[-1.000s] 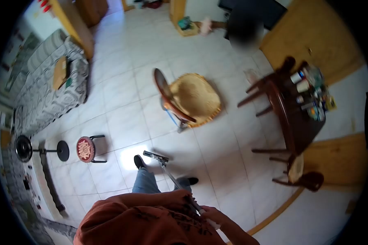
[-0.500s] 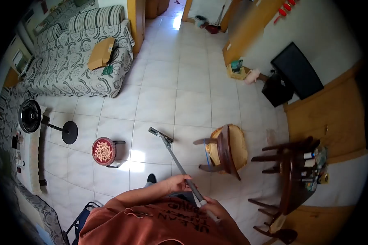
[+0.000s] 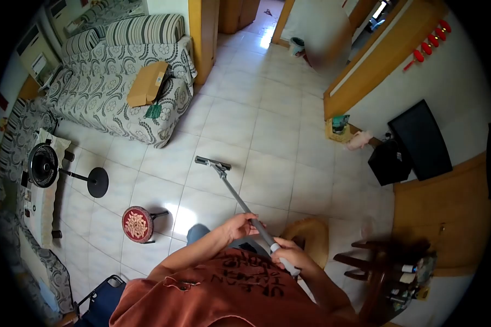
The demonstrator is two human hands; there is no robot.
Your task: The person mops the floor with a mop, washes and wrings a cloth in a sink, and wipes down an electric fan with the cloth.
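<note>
A long grey-handled mop (image 3: 235,197) slants across the floor in front of me, its narrow dark head (image 3: 213,163) resting on the white tiles. My left hand (image 3: 243,226) is closed around the middle of the shaft. Higher up, close to the pale grip end, my right hand (image 3: 289,253) wraps the handle. Left of the mop stands a round stool (image 3: 138,224) with a red floral top. Partly hidden by my right arm, a wooden seat (image 3: 313,235) with a round tan top stands to the right.
A pedestal fan (image 3: 97,182) stands at the left. Behind it, a patterned sofa (image 3: 101,101) bears a cardboard piece (image 3: 147,84). To the right are a black box (image 3: 388,162), a dark screen (image 3: 420,139) and dark wooden chairs (image 3: 360,261). A doorway (image 3: 256,32) opens at the back.
My view has turned and moved forward, past the wooden seat. The mop head sits farther along the floor, and both hands keep hold of the handle.
</note>
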